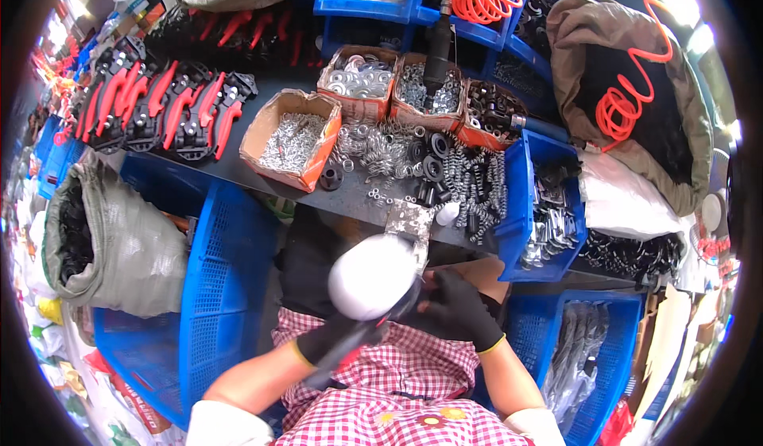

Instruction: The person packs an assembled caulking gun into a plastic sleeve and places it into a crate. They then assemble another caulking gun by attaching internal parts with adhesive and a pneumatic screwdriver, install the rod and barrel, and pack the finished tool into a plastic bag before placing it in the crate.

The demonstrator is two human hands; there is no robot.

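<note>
Both black-gloved hands sat just below the dark workbench [238, 172] edge. Left hand [334, 339] was wrapped around a red-and-black handled tool [362, 336] – right hand [459, 309] curled shut beside it, contents hidden.

Bench edge [350, 200] crowded: boxes [291, 138], springs [469, 180].

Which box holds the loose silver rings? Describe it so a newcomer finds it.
Start at the dark workbench above the person's gloved hands. Three cardboard boxes stand in a row at its back; the ring box sits apart, nearer the front left, beside the red-handled tools. It is the largest, and tilted.
</note>
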